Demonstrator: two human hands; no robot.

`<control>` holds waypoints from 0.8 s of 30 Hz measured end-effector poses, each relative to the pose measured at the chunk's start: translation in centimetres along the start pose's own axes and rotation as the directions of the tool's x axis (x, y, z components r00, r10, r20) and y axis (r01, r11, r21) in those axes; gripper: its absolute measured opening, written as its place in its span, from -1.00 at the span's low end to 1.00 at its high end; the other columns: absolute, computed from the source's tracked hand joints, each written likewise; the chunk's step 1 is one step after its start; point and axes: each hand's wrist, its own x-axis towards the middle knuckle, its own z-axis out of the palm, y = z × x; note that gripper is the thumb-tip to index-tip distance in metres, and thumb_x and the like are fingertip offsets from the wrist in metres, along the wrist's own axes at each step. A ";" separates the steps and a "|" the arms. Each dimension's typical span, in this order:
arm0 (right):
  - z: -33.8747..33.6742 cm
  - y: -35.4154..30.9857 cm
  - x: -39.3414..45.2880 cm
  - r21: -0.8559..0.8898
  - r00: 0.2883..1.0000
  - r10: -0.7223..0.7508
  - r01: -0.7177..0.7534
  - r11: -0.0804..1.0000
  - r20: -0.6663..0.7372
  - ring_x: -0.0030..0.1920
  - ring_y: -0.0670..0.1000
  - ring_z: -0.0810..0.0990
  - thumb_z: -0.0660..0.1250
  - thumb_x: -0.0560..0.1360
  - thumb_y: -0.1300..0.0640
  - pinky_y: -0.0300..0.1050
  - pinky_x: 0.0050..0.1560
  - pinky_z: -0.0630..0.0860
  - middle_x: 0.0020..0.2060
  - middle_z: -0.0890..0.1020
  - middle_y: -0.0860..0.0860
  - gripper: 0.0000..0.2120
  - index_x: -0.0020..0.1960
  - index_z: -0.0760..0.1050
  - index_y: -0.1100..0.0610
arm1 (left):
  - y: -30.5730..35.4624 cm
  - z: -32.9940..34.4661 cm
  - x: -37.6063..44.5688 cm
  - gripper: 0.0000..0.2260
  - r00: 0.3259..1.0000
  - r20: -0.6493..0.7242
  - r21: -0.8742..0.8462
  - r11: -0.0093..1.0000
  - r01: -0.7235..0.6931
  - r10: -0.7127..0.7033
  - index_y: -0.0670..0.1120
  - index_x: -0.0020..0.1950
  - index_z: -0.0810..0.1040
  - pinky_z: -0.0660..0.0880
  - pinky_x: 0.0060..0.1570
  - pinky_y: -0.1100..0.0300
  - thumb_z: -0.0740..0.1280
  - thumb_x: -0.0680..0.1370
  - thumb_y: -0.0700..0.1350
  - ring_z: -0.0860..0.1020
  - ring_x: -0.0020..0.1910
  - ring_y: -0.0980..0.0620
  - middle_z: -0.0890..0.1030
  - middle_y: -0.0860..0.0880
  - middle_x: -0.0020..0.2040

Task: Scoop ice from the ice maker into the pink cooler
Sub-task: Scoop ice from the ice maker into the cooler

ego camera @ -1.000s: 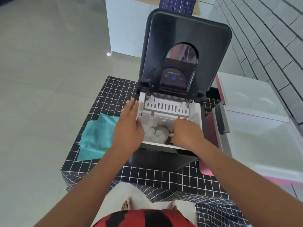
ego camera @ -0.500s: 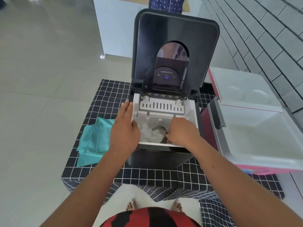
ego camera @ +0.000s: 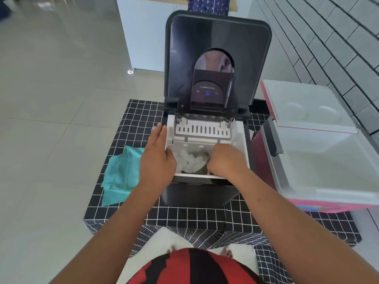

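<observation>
Head view: standing over ice maker on checked worktop, lid tilted up and back. Left hand lying flat, fingers straight, along left rim of the open bin, seemingly bracing the machine; holding nothing. Right hand reaching down inside the bin, fingers curled around a dark scoop, only partly showing beneath the knuckles. Ice piling in the bin between the two hands, some of it sitting against the scoop's mouth. Pink cooler waiting just to the right of the machine, lid open and leaning back; interior appearing white, contents too washed out to tell. Teal cloth lying on worktop left of the machine.

Step in hand, judging by posture: loading the scoop, digging into the pile. Transfer not yet begun for this scoopful.

Next move calling for: lifting scoop level to avoid spilling, clearing the bin's right wall and cooler's grey handle, swinging right over the opening, then tipping. Keeping left hand bracing likely helping against machine sliding.
</observation>
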 end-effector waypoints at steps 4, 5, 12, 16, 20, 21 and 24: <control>0.3 0.2 0.4 -0.083 0.992 -0.124 0.123 0.989 -0.003 -0.13 0.09 0.55 0.30 0.41 0.13 -0.12 -0.28 0.36 -0.21 0.53 0.00 -0.75 0.09 0.52 0.05 | 0.1 -0.2 -0.1 -0.50 1.000 0.013 0.002 1.000 0.004 -0.004 -0.05 0.55 0.21 0.32 0.37 0.11 0.18 0.60 -0.21 0.18 0.51 0.09 0.13 0.08 0.58; 0.3 0.5 0.6 -0.120 0.988 -0.154 0.154 0.981 0.006 -0.15 0.08 0.53 0.32 0.42 0.10 -0.11 -0.28 0.36 -0.19 0.53 0.01 -0.73 0.12 0.52 0.04 | 0.2 -0.2 -0.1 -0.50 1.000 0.015 0.002 1.000 0.003 -0.003 -0.06 0.55 0.21 0.34 0.36 0.09 0.18 0.60 -0.21 0.19 0.51 0.08 0.13 0.08 0.58; 0.0 1.2 0.2 -0.189 0.973 -0.225 0.212 0.959 -0.052 -0.32 0.08 0.41 0.36 0.38 0.14 -0.11 -0.30 0.30 -0.42 0.30 -0.04 -0.65 -0.41 0.20 0.02 | 0.3 -0.2 -0.1 -0.50 1.000 -0.009 -0.016 1.000 0.008 -0.008 -0.05 0.54 0.23 0.21 0.34 0.24 0.18 0.60 -0.23 0.18 0.51 0.10 0.15 0.09 0.57; 0.0 0.8 0.2 -0.227 0.966 -0.234 0.205 0.952 -0.107 -0.34 0.09 0.44 0.36 0.34 0.16 -0.13 -0.34 0.33 -0.40 0.32 -0.03 -0.75 -0.39 0.30 0.06 | 0.3 -0.2 -0.1 -0.50 1.000 -0.010 -0.009 1.000 0.009 -0.009 -0.03 0.55 0.22 0.27 0.36 0.18 0.18 0.60 -0.21 0.19 0.51 0.10 0.14 0.10 0.57; -0.1 0.0 0.3 -0.215 0.966 -0.248 0.227 0.950 -0.077 -0.33 0.06 0.43 0.35 0.35 0.16 -0.12 -0.34 0.37 -0.27 0.46 0.04 -0.94 -0.20 0.47 0.08 | 0.2 -0.2 -0.1 -0.49 1.000 -0.012 -0.008 1.000 0.011 -0.011 -0.04 0.55 0.22 0.16 0.32 0.30 0.18 0.60 -0.22 0.16 0.51 0.13 0.15 0.10 0.57; -0.2 0.1 0.4 -0.207 0.967 -0.243 0.224 0.953 -0.071 -0.34 0.05 0.42 0.35 0.35 0.15 -0.13 -0.35 0.36 -0.27 0.47 0.04 -0.93 -0.23 0.45 0.09 | 0.3 -0.2 -0.1 -0.49 1.000 -0.012 -0.009 1.000 0.010 -0.010 -0.04 0.55 0.22 0.15 0.33 0.31 0.18 0.60 -0.22 0.15 0.51 0.13 0.15 0.10 0.57; -0.4 1.1 0.3 -0.150 0.970 -0.230 0.217 0.965 -0.080 -0.38 0.02 0.41 0.37 0.32 0.11 -0.19 -0.41 0.28 -0.38 0.43 0.01 -0.80 -0.39 0.38 0.09 | 0.3 -0.3 -0.2 -0.50 1.000 -0.010 -0.014 1.000 0.006 -0.006 -0.04 0.55 0.22 0.15 0.35 0.29 0.18 0.60 -0.22 0.15 0.52 0.13 0.15 0.10 0.57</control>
